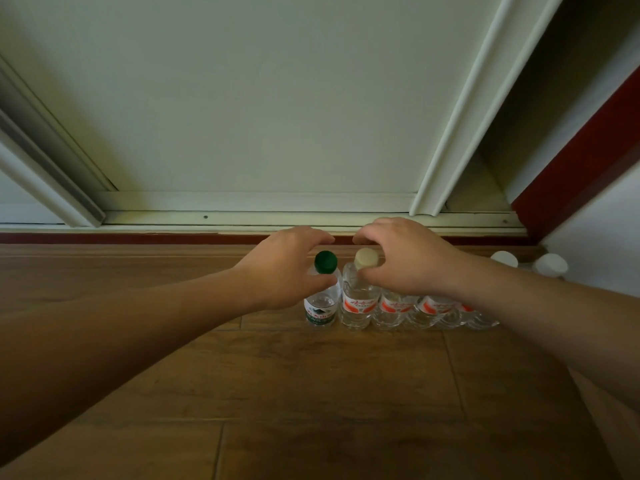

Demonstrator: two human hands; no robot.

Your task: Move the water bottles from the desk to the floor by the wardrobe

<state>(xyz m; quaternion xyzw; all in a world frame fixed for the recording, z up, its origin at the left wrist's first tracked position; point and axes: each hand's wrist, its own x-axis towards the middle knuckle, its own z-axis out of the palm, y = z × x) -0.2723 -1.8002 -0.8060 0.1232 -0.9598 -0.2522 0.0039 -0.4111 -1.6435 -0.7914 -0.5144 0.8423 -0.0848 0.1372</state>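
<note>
Two hands at floor level, as I read my feed. Wood floor (311, 393), wardrobe sliding door (259, 98) straight ahead, its bottom track (242, 218) just beyond the bottles.

- Left hand (287, 268): curled round the top of the green-capped bottle (321, 308). Thumb on the bottle's shoulder, fingers arched behind the cap. I read it as a hold.
- Right hand (408, 258): curled round the neck of the white-capped bottle (358, 306). Thumb just under the cap, fingers bent over the far side.
- Both bottles upright on the floor, side by side and touching or nearly so, the green-capped one at the left end.
- Row of red-labelled bottles (433, 311) runs on to the right, upright and packed close, tops hidden under my right forearm.
- Two more white caps (550, 265) show at the far right, near the wall corner.
</note>
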